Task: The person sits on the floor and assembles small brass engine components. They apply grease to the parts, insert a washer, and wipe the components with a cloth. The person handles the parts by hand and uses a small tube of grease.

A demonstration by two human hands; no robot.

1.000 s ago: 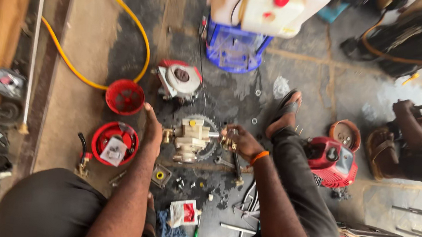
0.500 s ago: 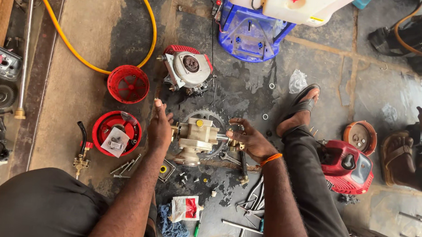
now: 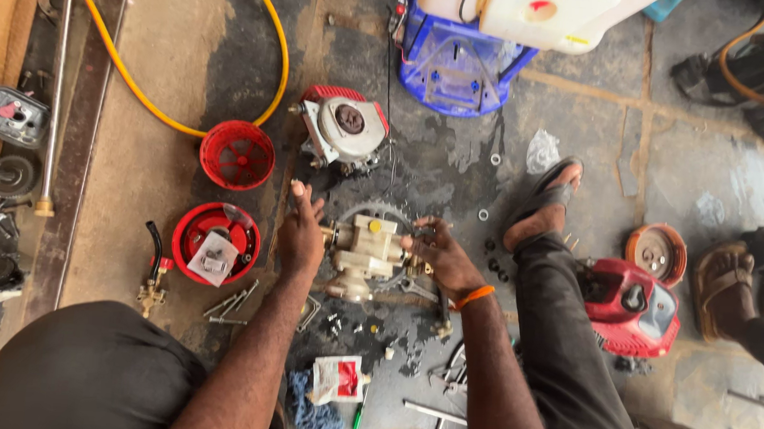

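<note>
Left hand [image 3: 302,234] presses flat against the left side of a cream-coloured metal pump body [image 3: 364,256], fingers straight and close together, pointing away from the person. Right hand [image 3: 440,256] grips the pump's right end, fingers curled around its fittings; an orange band [image 3: 473,296] circles that wrist. That pump sits on the oily, dark-stained floor between the person's knees, partly over a toothed metal ring [image 3: 386,213]. Just beyond it stands a small engine [image 3: 345,129] with a red top and grey housing. Left of the hands are two red round parts: a finned cover [image 3: 237,154] and, nearer, a red bowl [image 3: 194,233] holding a small clear bag of parts. A yellow hose [image 3: 139,99] curves across the concrete beyond them. Loose bolts and small parts lie scattered near the pump. Right of the person's sandalled foot [image 3: 544,203] rests a red engine housing [image 3: 631,308]. At the far edge stands a blue frame [image 3: 455,65] carrying a white tank [image 3: 522,9].
</note>
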